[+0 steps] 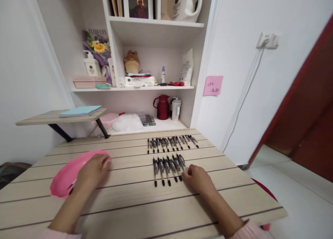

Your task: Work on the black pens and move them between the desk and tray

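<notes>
A row of black-capped pens (pixel 168 167) with clear barrels lies side by side on the wooden table. At its right end my right hand (pixel 198 179) is closed, thumb and fingers pinched on the lower end of the last pen (pixel 182 161). My left hand (pixel 93 171) is curled closed over the right side of a pink tray (pixel 66 171); whatever its fingers grip there is hidden. Part of a dark and white object (pixel 71 187) shows in the tray beside my left wrist. Farther back lies a second row of similar pens (pixel 170 144).
A small raised shelf (pixel 43 116) with blue paper (pixel 80 111) stands at the table's back left. Behind the table, a white shelving unit (pixel 156 23) holds a red jug (pixel 162 107), a cup (pixel 176 109) and a plastic bag (pixel 127 122). A cable (pixel 243 101) hangs on the right wall.
</notes>
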Demonstrator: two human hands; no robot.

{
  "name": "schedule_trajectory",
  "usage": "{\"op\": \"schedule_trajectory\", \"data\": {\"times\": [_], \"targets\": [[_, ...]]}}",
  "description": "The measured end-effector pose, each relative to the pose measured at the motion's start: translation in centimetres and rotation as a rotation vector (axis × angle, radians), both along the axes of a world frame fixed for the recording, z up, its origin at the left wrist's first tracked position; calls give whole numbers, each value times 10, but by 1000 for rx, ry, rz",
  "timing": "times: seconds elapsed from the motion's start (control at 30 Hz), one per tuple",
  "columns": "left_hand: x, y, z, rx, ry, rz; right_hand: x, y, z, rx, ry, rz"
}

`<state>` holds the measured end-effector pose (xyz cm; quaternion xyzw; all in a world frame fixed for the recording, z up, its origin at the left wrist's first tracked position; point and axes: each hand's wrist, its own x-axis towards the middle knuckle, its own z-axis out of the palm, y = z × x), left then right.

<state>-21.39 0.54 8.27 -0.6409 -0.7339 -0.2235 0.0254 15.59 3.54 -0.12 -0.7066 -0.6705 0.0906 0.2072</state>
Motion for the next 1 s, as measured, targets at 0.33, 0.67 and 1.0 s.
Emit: {"op": "schedule_trajectory", "data": {"times": [0.33,0.67,1.0], "targets": [[170,-7,-35,-365,-1143,-458,-4,-2,7,110,191,-29],[214,1,-58,-444,-1782,-162,-19,-22,24,10,515,390],[212,-9,-69,-560,-1696,-226,3,36,4,80,111,-20]]}}
